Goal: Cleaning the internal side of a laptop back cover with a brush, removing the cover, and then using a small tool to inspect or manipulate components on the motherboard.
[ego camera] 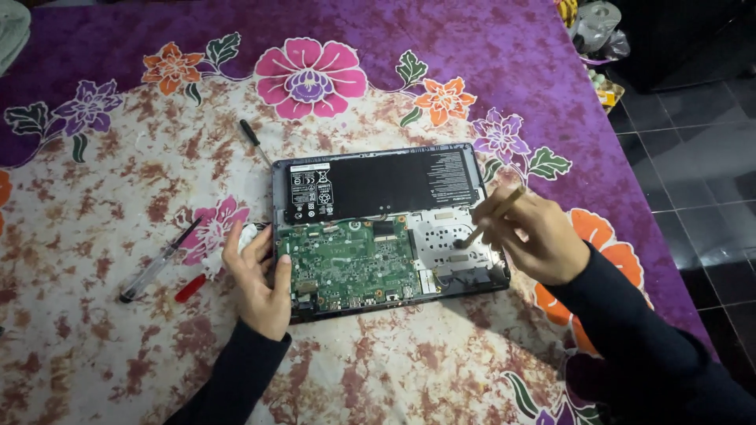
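Opened laptop (378, 228), bottom cover off, lying flat on the floral cloth. Black battery across the far half; green circuit board at near left, silvery metal plate at near right. Thin wooden-handled brush (490, 216), slanted, dark tip down on the metal plate. White crumpled tissue (250, 236) just beside the laptop's left edge.

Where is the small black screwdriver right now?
In the head view, the small black screwdriver lies on the flowered cloth, just beyond the far left corner of the opened laptop, below the big pink flower.
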